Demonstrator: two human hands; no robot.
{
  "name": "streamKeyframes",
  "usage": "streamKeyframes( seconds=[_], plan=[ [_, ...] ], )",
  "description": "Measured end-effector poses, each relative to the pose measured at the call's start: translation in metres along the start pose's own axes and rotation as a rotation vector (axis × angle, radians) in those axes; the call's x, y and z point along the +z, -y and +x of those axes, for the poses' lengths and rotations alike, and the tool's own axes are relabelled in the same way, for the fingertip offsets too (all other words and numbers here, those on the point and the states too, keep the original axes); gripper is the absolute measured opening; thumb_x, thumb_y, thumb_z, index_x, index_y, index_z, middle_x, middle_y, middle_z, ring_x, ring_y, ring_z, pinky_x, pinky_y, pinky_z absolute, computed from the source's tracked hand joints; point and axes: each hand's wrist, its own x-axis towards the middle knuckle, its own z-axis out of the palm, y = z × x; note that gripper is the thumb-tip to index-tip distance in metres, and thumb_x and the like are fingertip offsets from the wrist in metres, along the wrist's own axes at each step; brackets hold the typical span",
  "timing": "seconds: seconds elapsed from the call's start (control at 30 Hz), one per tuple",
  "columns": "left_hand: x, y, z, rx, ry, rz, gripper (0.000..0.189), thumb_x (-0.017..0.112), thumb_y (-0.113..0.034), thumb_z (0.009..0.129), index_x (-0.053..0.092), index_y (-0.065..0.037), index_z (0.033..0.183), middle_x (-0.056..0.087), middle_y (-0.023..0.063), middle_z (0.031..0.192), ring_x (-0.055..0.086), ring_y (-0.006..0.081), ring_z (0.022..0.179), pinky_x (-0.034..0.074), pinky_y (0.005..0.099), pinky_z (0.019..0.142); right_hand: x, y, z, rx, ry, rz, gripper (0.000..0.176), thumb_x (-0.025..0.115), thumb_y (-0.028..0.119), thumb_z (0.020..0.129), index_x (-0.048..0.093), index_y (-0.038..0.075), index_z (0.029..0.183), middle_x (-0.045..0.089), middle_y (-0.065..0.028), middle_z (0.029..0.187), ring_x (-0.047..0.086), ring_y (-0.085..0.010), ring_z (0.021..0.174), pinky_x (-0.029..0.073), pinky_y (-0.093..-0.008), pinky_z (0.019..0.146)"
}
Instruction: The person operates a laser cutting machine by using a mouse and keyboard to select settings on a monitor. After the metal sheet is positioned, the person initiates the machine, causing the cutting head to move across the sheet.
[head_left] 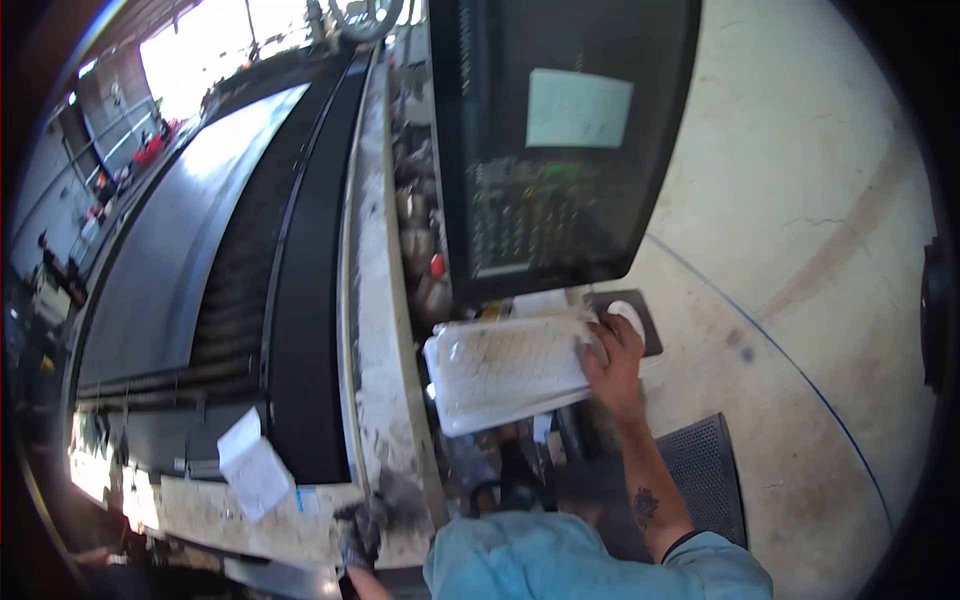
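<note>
My bare right hand is at the right end of a keyboard under a wrinkled clear plastic cover, fingers stretched out and apart. Just beyond its fingertips, a white mouse sits on a dark pad. Down at the corner of the machine's pale frame, my left hand wears a dark grey glove. Its fingers are spread on the frame's edge and small in view. Above the keyboard stands a large dark monitor with a paper note on its screen.
A long machine bed on the left carries a grey metal sheet over dark slats. A folded white paper lies at the bed's near corner. A blue hose or cable crosses the concrete floor, and a black perforated mat lies below.
</note>
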Motion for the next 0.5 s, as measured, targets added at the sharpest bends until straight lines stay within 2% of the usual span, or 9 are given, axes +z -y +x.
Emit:
streamKeyframes(
  seconds=[0.03, 0.07, 0.13, 0.17, 0.23, 0.33, 0.43, 0.5],
  plan=[
    [0.007, 0.001, -0.003, 0.015, 0.17, -0.458, 0.041, 0.044, -0.033, 0.111, 0.068, -0.007, 0.132, 0.075, 0.004, 0.123, 0.071, 0.0197, 0.107, 0.058, 0.0311, 0.093, 0.006, 0.027, -0.011, -0.04, 0.078, 0.13, 0.044, 0.075, 0.026, 0.087, 0.072, 0.01, 0.128, 0.059, -0.0164, 0.145, 0.049, -0.0398, 0.14, 0.032, -0.058, 0.117],
    [0.01, -0.002, -0.005, 0.007, 0.151, -0.463, 0.041, 0.044, -0.033, 0.111, 0.068, -0.007, 0.132, 0.075, 0.004, 0.123, 0.071, 0.0197, 0.107, 0.058, 0.0311, 0.093, 0.011, 0.051, -0.018, -0.081, 0.142, 0.254, 0.045, 0.075, 0.029, 0.089, 0.071, 0.01, 0.13, 0.057, -0.0168, 0.148, 0.046, -0.0403, 0.143, 0.03, -0.0602, 0.119],
    [0.025, -0.015, -0.002, -0.018, 0.407, -0.574, 0.041, 0.04, -0.024, 0.111, 0.062, -0.004, 0.14, 0.068, 0.0063, 0.139, 0.065, 0.0194, 0.123, 0.05, 0.0302, 0.109, 0.02, 0.094, -0.032, -0.129, 0.395, 0.153, 0.054, 0.075, 0.04, 0.093, 0.068, 0.012, 0.138, 0.05, -0.0172, 0.156, 0.037, -0.0402, 0.151, 0.019, -0.062, 0.125],
    [0.025, -0.018, -0.002, -0.026, 0.536, -0.62, 0.042, 0.038, -0.019, 0.111, 0.058, -0.003, 0.144, 0.064, 0.0075, 0.146, 0.062, 0.0193, 0.13, 0.046, 0.0297, 0.117, 0.027, 0.111, -0.032, -0.132, 0.398, 0.161, 0.054, 0.075, 0.04, 0.093, 0.068, 0.012, 0.138, 0.05, -0.0172, 0.156, 0.037, -0.0402, 0.151, 0.019, -0.062, 0.125],
    [0.021, -0.017, -0.004, -0.043, 0.526, -0.652, 0.042, 0.038, -0.019, 0.11, 0.058, -0.003, 0.144, 0.064, 0.0073, 0.146, 0.062, 0.0197, 0.131, 0.046, 0.0306, 0.118, 0.04, 0.136, -0.033, -0.186, 0.4, 0.158, 0.058, 0.07, 0.048, 0.096, 0.066, 0.012, 0.141, 0.043, -0.0205, 0.16, 0.028, -0.0433, 0.155, 0.016, -0.0673, 0.124],
    [0.022, -0.013, 0.005, -0.08, 0.528, -0.721, 0.042, 0.039, -0.019, 0.11, 0.058, -0.003, 0.144, 0.064, 0.007, 0.146, 0.061, 0.0206, 0.131, 0.047, 0.0322, 0.118, 0.058, 0.151, -0.027, -0.223, 0.374, 0.101, 0.064, 0.066, 0.055, 0.097, 0.063, 0.013, 0.145, 0.04, -0.0226, 0.162, 0.024, -0.0455, 0.156, 0.014, -0.0683, 0.124],
    [0.021, -0.007, 0.012, -0.033, 0.53, -0.716, 0.041, 0.039, -0.02, 0.111, 0.06, -0.003, 0.142, 0.067, 0.0073, 0.142, 0.064, 0.0206, 0.127, 0.05, 0.0322, 0.115, 0.066, 0.156, -0.024, -0.245, 0.396, 0.068, 0.067, 0.064, 0.059, 0.097, 0.063, 0.013, 0.146, 0.038, -0.024, 0.163, 0.023, -0.0476, 0.156, 0.014, -0.0709, 0.122],
    [0.029, -0.02, -0.001, -0.085, 0.523, -0.732, 0.041, 0.039, -0.021, 0.111, 0.062, -0.003, 0.14, 0.069, 0.0073, 0.14, 0.066, 0.0207, 0.124, 0.051, 0.0326, 0.113, 0.068, 0.157, -0.024, -0.242, 0.4, 0.063, 0.068, 0.063, 0.061, 0.097, 0.063, 0.013, 0.146, 0.037, -0.0242, 0.164, 0.022, -0.0483, 0.156, 0.013, -0.0718, 0.122]
  ],
)
